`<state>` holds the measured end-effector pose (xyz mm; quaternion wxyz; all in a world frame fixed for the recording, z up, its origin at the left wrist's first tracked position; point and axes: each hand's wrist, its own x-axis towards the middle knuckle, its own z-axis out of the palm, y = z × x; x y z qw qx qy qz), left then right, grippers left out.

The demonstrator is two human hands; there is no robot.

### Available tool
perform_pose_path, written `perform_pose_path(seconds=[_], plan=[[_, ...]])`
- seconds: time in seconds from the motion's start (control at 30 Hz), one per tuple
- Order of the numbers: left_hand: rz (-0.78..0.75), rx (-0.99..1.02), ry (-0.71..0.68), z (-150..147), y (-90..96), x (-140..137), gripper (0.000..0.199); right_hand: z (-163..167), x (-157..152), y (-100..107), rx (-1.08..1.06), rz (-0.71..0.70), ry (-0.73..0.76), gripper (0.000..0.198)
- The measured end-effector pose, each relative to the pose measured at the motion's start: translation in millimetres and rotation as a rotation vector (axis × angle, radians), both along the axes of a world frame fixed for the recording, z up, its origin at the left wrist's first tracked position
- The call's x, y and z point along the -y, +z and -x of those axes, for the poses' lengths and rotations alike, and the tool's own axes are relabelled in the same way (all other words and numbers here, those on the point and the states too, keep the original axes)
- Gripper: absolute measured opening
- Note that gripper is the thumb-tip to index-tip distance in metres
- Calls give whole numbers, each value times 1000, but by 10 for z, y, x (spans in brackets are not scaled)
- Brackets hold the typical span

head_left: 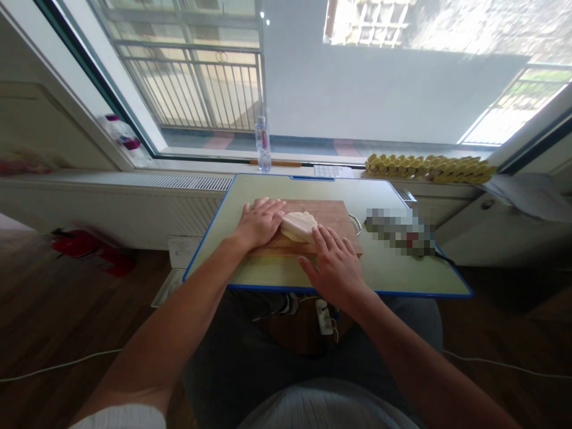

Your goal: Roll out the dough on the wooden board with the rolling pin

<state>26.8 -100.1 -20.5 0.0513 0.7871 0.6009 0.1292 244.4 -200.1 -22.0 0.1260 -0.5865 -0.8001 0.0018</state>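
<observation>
A pale, flattened piece of dough point(298, 226) lies folded on a wooden cutting board point(333, 213). My left hand point(261, 223) rests flat at the board's left side, its fingers stretched out and its edge against the dough. On the other side, my right hand point(336, 262) reaches over the board's near edge. Its fingertips touch the dough's right end, and the thumb stands apart from the fingers. Neither hand is wrapped around anything. A metal handle point(356, 224) sticks out from the board's right side.
Under the board is a small pale green table point(263, 275) with a blue rim. A blurred-out object point(401, 232) lies on its right. A plastic bottle point(263, 145) and a yellow bumpy row point(429, 168) stand on the windowsill. A red fire extinguisher point(93, 251) is at floor left.
</observation>
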Motion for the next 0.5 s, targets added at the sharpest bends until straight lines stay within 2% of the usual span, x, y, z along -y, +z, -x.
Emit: perform_pose_path(seconds=[0.2, 0.37, 0.5], plan=[[67, -11, -3, -135, 67, -178, 60, -75, -175, -6, -23, 5, -45, 73], [83, -53, -3, -311, 103, -416, 59, -217, -443, 39, -28, 3, -39, 60], [69, -34, -3, -282, 65, -382, 58, -236, -447, 35, -30, 20, -35, 59]])
